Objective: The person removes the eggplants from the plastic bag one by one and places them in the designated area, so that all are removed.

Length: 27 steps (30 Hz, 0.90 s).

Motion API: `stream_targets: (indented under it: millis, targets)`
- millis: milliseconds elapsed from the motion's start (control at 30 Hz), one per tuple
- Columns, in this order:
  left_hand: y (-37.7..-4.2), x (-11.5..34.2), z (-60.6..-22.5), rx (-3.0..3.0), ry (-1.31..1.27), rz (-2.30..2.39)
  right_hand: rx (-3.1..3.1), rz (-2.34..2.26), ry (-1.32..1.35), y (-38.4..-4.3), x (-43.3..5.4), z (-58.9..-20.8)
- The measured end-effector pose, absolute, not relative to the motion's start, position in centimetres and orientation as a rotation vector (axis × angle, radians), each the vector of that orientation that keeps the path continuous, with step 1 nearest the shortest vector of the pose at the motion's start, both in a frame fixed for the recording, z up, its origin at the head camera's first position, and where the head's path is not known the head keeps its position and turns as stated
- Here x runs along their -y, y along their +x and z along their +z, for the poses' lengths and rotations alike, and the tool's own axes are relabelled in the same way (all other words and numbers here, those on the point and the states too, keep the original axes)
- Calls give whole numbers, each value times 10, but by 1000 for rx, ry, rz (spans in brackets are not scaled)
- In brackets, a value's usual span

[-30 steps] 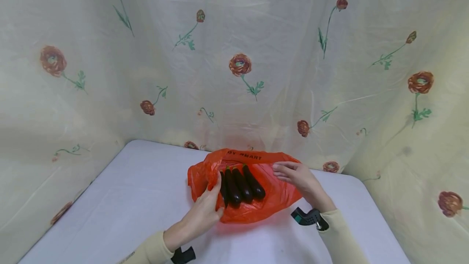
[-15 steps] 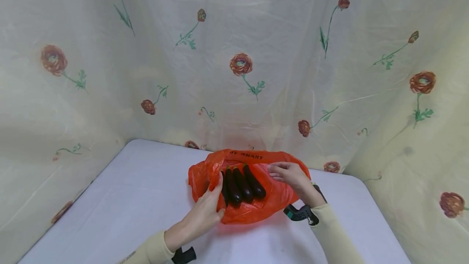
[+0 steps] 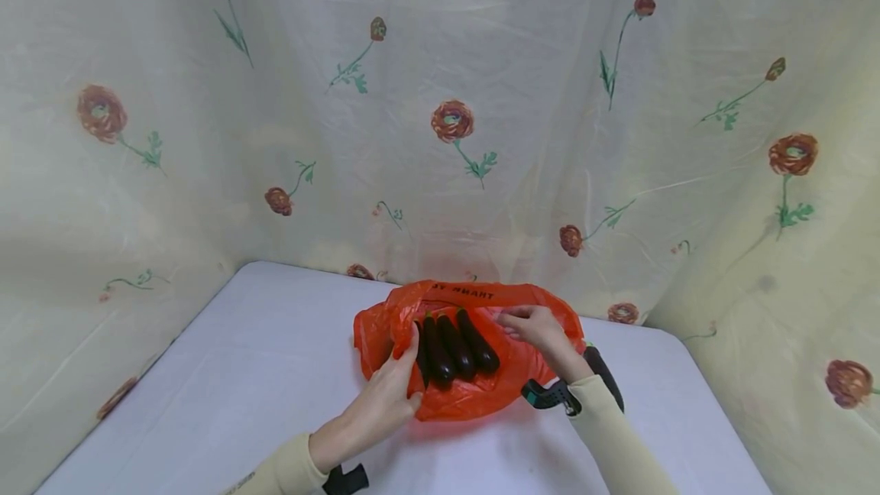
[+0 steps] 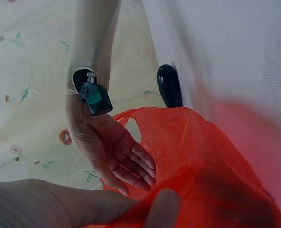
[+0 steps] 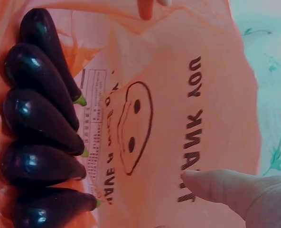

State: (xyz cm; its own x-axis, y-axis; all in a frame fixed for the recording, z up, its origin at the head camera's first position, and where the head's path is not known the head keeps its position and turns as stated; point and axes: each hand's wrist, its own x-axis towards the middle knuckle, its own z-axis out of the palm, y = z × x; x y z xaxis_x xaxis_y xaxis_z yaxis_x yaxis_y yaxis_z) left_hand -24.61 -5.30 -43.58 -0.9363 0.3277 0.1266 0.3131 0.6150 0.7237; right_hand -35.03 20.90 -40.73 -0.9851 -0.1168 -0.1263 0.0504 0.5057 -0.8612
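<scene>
A red plastic bag [image 3: 467, 406] lies on the table with its mouth held up. Several dark eggplants [image 3: 477, 344] lie side by side inside it; the right wrist view shows them in a row, green stems [image 5: 81, 100] toward the printed bag wall [image 5: 169, 123]. My left hand [image 3: 385, 396] pinches the bag's left rim between thumb [image 4: 163, 209] and fingers. At the right of the mouth, my right hand [image 3: 539, 329] reaches in beside the eggplants, fingers loosely extended and holding nothing, as its bare palm [image 4: 114, 142] in the left wrist view shows.
One more eggplant [image 3: 605, 378] lies outside the bag on the white table [image 3: 275, 373], just beyond my right forearm. A pale curtain [image 3: 344, 136] with printed flowers hangs behind and at both sides of the table.
My right hand and forearm have shifted left, further over the bag's mouth, and the eggplant outside the bag has come into sight. My left hand keeps its grip on the rim.
</scene>
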Motion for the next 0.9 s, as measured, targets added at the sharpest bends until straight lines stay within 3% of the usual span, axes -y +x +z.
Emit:
stream_targets:
  millis: [467, 900]
  targets:
    - [-245, 53, -436, -2797, 564, 1258, -2527, -1483, 92, -362, -201, -425]
    - [-244, 51, -438, -2806, 582, 1245, -2486, -1509, 33, -366, -200, -423]
